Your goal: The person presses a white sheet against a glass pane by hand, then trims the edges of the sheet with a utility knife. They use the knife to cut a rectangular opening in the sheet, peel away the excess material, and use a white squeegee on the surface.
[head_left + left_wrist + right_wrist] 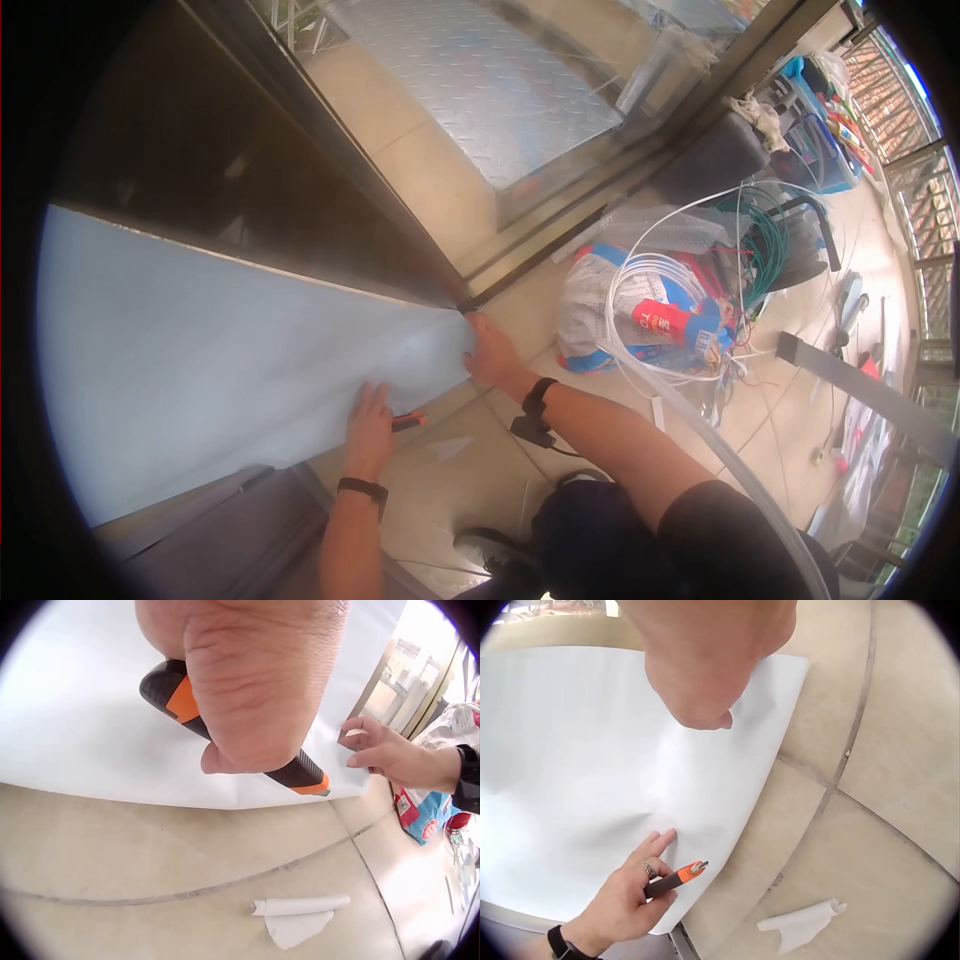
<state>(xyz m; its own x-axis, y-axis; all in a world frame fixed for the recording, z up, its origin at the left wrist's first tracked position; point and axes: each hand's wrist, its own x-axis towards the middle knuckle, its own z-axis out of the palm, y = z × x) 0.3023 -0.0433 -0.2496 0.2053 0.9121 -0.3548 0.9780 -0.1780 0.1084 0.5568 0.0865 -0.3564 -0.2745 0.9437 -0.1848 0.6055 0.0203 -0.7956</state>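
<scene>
The sheet (220, 350) lies flat against the door (300, 200), and its lower corner ends at the frame. My left hand (368, 430) is on the bottom edge. It grips the knife (676, 879) in the palm, with two fingers (660, 840) stretched out on the sheet. The knife's long axis runs along that edge, and the tip points to my right hand (490, 352) at the corner. There the fingers are bent and touch the sheet; I cannot tell if they pinch it. A paper scrap (296, 915) lies on the floor (112, 847) below.
</scene>
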